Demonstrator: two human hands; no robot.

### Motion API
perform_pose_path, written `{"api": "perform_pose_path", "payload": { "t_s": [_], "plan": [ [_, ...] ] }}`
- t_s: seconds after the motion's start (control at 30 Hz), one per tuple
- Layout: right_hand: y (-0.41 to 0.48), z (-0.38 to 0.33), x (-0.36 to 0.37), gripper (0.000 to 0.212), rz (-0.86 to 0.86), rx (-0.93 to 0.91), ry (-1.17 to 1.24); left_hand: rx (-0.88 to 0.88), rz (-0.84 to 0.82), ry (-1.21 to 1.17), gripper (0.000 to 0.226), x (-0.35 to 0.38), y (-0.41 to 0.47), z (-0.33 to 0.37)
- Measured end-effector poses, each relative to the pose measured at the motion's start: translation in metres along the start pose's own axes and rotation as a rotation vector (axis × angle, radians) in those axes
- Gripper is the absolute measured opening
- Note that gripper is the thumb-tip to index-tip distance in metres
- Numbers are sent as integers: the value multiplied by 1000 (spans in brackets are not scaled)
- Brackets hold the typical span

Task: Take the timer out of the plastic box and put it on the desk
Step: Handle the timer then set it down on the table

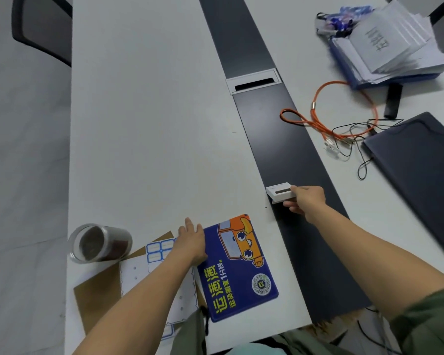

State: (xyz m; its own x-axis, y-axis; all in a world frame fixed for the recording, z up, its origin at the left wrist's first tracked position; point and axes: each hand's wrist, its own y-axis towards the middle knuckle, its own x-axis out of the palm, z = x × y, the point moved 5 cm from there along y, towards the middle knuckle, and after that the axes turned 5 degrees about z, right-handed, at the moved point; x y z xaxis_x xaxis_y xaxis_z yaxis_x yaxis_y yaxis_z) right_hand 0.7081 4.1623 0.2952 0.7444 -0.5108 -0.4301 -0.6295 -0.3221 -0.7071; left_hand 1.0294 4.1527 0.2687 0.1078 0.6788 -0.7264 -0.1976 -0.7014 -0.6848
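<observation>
A small white timer [280,192] with a dark display stands at the left edge of the dark strip down the middle of the white desk [151,124]. My right hand [306,201] grips the timer's right end between thumb and fingers. The flat blue plastic box [241,272], printed with an orange cartoon truck and yellow characters, lies shut near the desk's front edge. My left hand [191,240] lies flat with fingers apart on the box's upper left corner, holding nothing.
A clear jar [100,243] with dark contents lies left of my left hand, over brown cardboard [98,293] and label sheets. On the right are an orange cable [344,111], a dark laptop [420,170] and a paper stack [395,47]. A cable slot [253,82] sits farther back.
</observation>
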Motion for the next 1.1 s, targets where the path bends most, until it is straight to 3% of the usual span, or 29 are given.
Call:
{"api": "perform_pose_path", "payload": {
  "t_s": [1.1],
  "plan": [
    [-2,14,-9,41,95,8,-31,1,-30,1,96,0,-2,0]
  ]
}}
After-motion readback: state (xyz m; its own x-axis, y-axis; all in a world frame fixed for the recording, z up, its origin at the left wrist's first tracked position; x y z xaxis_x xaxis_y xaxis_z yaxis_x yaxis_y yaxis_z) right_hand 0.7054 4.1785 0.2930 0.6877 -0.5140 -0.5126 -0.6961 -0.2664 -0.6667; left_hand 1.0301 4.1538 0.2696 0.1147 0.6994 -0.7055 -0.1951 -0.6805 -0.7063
